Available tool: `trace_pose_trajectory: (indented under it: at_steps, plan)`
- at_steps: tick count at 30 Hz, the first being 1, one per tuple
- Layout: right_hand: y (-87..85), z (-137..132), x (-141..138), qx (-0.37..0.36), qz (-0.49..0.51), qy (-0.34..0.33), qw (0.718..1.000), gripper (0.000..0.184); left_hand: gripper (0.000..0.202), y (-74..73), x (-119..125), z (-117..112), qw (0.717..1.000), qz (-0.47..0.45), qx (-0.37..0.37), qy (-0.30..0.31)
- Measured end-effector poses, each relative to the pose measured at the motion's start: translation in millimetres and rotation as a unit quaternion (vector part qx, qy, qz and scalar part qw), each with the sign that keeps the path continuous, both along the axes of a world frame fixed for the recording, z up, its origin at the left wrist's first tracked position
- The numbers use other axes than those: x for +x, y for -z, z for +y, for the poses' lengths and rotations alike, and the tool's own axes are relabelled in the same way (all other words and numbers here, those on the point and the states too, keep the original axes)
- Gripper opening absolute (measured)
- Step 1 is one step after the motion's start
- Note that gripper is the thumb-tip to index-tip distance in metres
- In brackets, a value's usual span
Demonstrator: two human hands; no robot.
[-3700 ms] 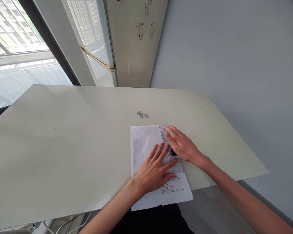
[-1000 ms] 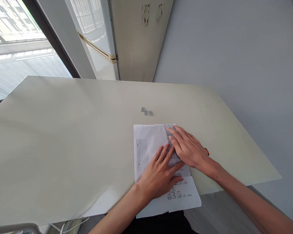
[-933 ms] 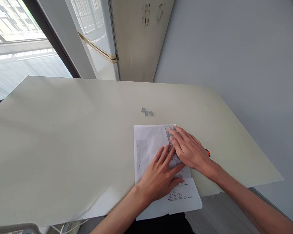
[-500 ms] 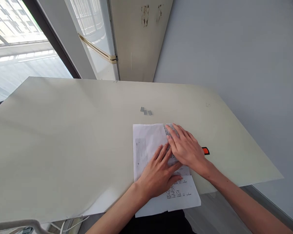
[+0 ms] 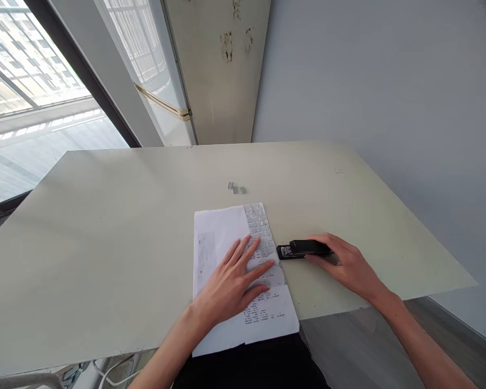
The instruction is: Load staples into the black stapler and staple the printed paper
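My left hand (image 5: pixel 237 278) lies flat with fingers spread on white paper sheets (image 5: pixel 222 227), pressing them to the table. Printed text shows on the lower right of the sheets, and a strip covered with rows of staples (image 5: pixel 258 219) or similar silvery marks runs down their upper right edge. The lowest part of the paper hangs past the table's front edge. Just right of the paper, my right hand (image 5: pixel 346 265) grips a black stapler (image 5: pixel 308 248) by its rear end. The stapler's front points left, close to the paper's edge.
Several small grey staple strips (image 5: pixel 235 189) lie on the white table (image 5: pixel 125 243) beyond the paper. A fridge (image 5: pixel 222 81) stands behind the table, with a grey wall (image 5: pixel 368 81) to the right and a window (image 5: pixel 28 70) at the left.
My right hand has left the paper and moved right, taking hold of the stapler it was covering. My left hand stays on the paper. The view has shifted a little.
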State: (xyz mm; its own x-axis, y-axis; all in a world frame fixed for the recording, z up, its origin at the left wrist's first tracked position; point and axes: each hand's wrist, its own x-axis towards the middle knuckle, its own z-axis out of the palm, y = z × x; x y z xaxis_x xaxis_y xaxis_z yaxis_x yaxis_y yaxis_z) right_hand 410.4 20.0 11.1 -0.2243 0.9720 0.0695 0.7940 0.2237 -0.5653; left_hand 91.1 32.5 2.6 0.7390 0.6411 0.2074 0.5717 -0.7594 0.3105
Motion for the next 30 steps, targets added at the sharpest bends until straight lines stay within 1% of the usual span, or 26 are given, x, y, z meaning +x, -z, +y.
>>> trace_pose_trajectory:
  at_steps: [3,6,8,9,11,13,15,18,21,25,27,30]
  plan:
    - [7.8,-5.8,10.3,0.000,0.013,0.058,0.998,0.037,0.055,-5.4,-22.0,-3.6,0.999,0.001,0.013,-0.040]
    - [14.9,-14.7,25.9,0.016,0.025,0.134,0.990,0.040,0.060,-8.6,-60.7,-9.7,0.994,0.002,0.024,-0.110]
    - [20.1,-21.7,37.2,0.011,0.039,0.192,0.981,0.044,0.067,-8.0,-87.3,-15.2,0.988,0.025,0.023,-0.151]
    - [22.5,-24.9,42.2,0.002,0.049,0.221,0.974,0.046,0.072,-7.0,-97.7,-18.1,0.986,0.037,0.025,-0.162]
    - [26.6,-30.0,49.6,-0.018,0.073,0.267,0.961,0.048,0.078,-4.3,-108.6,-22.9,0.985,0.067,0.033,-0.155]
    - [28.7,-32.3,53.0,-0.032,0.099,0.290,0.951,0.048,0.080,-1.9,-104.4,-25.0,0.985,0.089,0.051,-0.135]
    - [28.8,-32.1,53.9,-0.036,0.128,0.304,0.943,0.047,0.079,-0.5,-86.9,-23.6,0.986,0.096,0.069,-0.117]
    - [27.5,-29.3,54.3,-0.028,0.170,0.345,0.923,0.047,0.078,0.8,-45.2,-14.7,0.988,0.091,0.076,-0.095]
    - [27.0,-27.3,55.7,-0.013,0.210,0.393,0.895,0.048,0.075,4.7,3.5,1.9,0.992,0.073,0.068,-0.074]
    - [23.4,-27.8,58.0,0.031,0.260,0.438,0.860,0.051,0.070,15.9,69.7,32.5,0.997,0.026,0.052,-0.043]
    - [17.8,-28.2,59.4,0.054,0.271,0.454,0.847,0.053,0.068,22.7,103.4,47.1,0.999,0.005,0.034,-0.028]
    - [5.2,-27.6,60.4,0.081,0.276,0.466,0.837,0.057,0.070,32.0,154.5,62.2,1.000,-0.020,0.007,-0.019]
